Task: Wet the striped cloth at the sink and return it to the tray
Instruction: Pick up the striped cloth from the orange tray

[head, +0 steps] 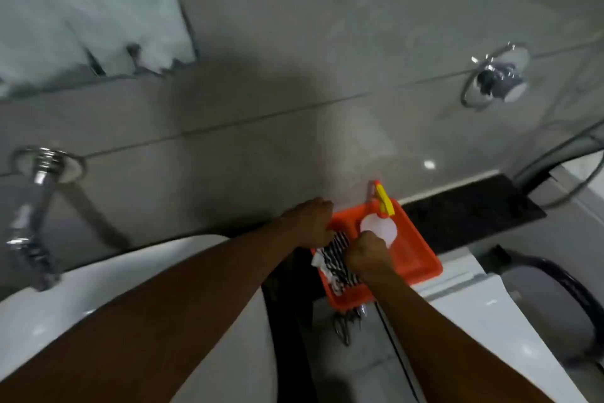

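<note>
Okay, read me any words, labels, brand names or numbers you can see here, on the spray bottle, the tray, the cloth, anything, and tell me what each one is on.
None can be read.
Spray bottle: white body, no label visible; blurred.
Orange tray: plain, no text.
Striped cloth: only black and white stripes, held by the left hand and right hand.
Tap and wall fitting: bare chrome, blurred.

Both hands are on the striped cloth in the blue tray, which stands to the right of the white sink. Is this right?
Not quite: the tray is orange, not blue, as the head view shows. The rest holds: the left hand and the right hand are on the striped cloth, right of the white sink.
</note>
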A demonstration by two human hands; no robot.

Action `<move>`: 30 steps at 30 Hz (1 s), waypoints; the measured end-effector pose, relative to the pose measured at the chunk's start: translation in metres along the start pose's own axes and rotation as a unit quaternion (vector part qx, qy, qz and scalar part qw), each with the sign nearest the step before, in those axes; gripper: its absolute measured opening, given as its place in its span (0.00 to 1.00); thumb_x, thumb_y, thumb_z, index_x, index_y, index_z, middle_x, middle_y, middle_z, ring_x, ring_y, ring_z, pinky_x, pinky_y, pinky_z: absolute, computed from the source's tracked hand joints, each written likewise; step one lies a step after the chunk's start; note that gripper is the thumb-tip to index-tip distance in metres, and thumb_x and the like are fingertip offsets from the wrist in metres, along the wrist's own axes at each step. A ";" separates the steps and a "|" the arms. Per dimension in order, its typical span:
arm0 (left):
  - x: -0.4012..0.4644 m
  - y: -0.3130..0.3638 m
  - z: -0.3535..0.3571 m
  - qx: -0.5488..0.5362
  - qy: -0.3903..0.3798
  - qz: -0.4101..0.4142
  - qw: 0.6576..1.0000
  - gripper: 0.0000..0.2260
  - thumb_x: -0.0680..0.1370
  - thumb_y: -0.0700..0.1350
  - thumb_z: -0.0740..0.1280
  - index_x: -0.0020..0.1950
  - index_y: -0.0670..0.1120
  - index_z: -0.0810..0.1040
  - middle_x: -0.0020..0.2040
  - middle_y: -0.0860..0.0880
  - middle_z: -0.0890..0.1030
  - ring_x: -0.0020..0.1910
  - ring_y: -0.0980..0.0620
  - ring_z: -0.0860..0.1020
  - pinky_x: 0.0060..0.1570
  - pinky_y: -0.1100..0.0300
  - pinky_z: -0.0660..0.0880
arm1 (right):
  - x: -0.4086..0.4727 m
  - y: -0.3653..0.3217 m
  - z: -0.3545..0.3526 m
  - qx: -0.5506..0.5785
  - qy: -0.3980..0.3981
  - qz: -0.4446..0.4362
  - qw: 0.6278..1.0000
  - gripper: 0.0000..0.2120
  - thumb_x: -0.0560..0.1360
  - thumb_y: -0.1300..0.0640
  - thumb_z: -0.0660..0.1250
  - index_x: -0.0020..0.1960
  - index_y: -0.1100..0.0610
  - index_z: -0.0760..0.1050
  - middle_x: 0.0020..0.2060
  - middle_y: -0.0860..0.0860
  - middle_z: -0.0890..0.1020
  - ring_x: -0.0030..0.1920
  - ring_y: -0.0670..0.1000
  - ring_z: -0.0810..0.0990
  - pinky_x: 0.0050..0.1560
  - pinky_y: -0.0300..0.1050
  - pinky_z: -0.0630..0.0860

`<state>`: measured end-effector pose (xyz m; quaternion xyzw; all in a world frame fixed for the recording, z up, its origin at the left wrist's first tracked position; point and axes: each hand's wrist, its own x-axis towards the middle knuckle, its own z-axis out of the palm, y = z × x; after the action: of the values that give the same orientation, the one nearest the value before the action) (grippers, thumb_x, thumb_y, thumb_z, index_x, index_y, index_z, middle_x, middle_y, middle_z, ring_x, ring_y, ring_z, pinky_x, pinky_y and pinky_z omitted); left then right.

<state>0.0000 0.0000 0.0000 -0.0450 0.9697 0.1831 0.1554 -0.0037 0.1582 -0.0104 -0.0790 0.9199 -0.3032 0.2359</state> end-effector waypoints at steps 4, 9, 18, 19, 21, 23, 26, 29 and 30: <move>0.049 -0.004 0.061 -0.007 -0.080 -0.050 0.995 0.14 0.76 0.45 0.66 0.59 0.39 0.77 0.61 0.37 0.80 0.59 0.37 0.78 0.58 0.48 0.74 | 0.023 0.051 0.033 -0.040 -0.058 0.042 0.997 0.15 0.77 0.56 0.65 0.60 0.63 0.74 0.61 0.63 0.79 0.62 0.61 0.78 0.63 0.50 0.74; 0.092 -0.010 0.113 -0.027 -0.122 -0.071 0.990 0.19 0.78 0.45 0.64 0.68 0.42 0.72 0.67 0.38 0.76 0.65 0.37 0.75 0.67 0.40 0.71 | 0.054 0.084 0.056 -0.042 -0.072 0.076 0.994 0.18 0.77 0.53 0.67 0.61 0.62 0.74 0.57 0.60 0.81 0.57 0.60 0.81 0.59 0.56 0.80; 0.120 -0.022 0.129 -0.053 -0.152 -0.167 0.973 0.19 0.78 0.49 0.63 0.67 0.42 0.75 0.68 0.39 0.76 0.64 0.40 0.76 0.68 0.45 0.72 | 0.100 0.102 0.066 0.039 -0.118 0.094 0.988 0.08 0.76 0.58 0.69 0.53 0.59 0.77 0.51 0.58 0.83 0.47 0.52 0.82 0.51 0.46 0.81; 0.119 -0.023 0.124 -0.074 -0.149 -0.159 0.973 0.18 0.77 0.49 0.65 0.64 0.42 0.77 0.64 0.39 0.78 0.61 0.41 0.77 0.66 0.46 0.74 | 0.103 0.102 0.062 0.065 -0.126 0.095 0.985 0.04 0.75 0.57 0.70 0.47 0.56 0.77 0.46 0.55 0.83 0.41 0.48 0.81 0.46 0.42 0.81; 0.111 -0.027 0.107 -0.122 -0.127 -0.147 0.973 0.18 0.72 0.51 0.68 0.57 0.42 0.80 0.54 0.43 0.81 0.53 0.45 0.79 0.59 0.49 0.78 | 0.105 0.099 0.048 0.119 -0.136 0.096 0.979 0.06 0.74 0.52 0.72 0.42 0.52 0.76 0.37 0.48 0.80 0.36 0.42 0.77 0.37 0.35 0.76; 0.096 -0.026 0.077 -0.172 -0.076 -0.164 0.969 0.12 0.66 0.51 0.71 0.43 0.45 0.81 0.42 0.47 0.81 0.41 0.51 0.80 0.39 0.59 0.78 | 0.100 0.090 0.026 0.175 -0.117 0.092 0.973 0.05 0.72 0.51 0.71 0.44 0.52 0.79 0.34 0.46 0.80 0.36 0.42 0.79 0.33 0.35 0.74; 0.062 -0.023 0.033 -0.292 0.015 -0.167 0.942 0.04 0.65 0.46 0.74 0.33 0.48 0.81 0.31 0.53 0.81 0.31 0.59 0.78 0.23 0.69 0.71 | 0.082 0.064 -0.006 0.267 -0.054 0.066 0.960 0.08 0.71 0.56 0.70 0.33 0.51 0.79 0.30 0.49 0.81 0.32 0.48 0.79 0.33 0.38 0.72; 0.011 -0.018 -0.015 -0.380 0.100 -0.132 0.910 0.06 0.67 0.41 0.72 0.34 0.51 0.81 0.29 0.59 0.81 0.31 0.62 0.78 0.26 0.73 0.72 | 0.054 0.017 -0.035 0.339 -0.028 0.009 0.940 0.13 0.74 0.63 0.68 0.32 0.53 0.75 0.24 0.45 0.80 0.29 0.46 0.77 0.31 0.37 0.73; -0.007 -0.018 -0.032 -0.403 0.120 -0.120 0.899 0.08 0.69 0.40 0.71 0.36 0.53 0.81 0.32 0.59 0.82 0.34 0.61 0.79 0.30 0.72 0.73 | 0.043 -0.001 -0.044 0.359 -0.029 -0.011 0.933 0.10 0.74 0.63 0.68 0.35 0.54 0.76 0.25 0.46 0.81 0.28 0.45 0.78 0.31 0.38 0.75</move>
<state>0.0001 -0.0279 0.0243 -0.2414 0.8115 0.5315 0.0277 -0.0627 0.1678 0.0039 -0.0084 0.7416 -0.6131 0.2721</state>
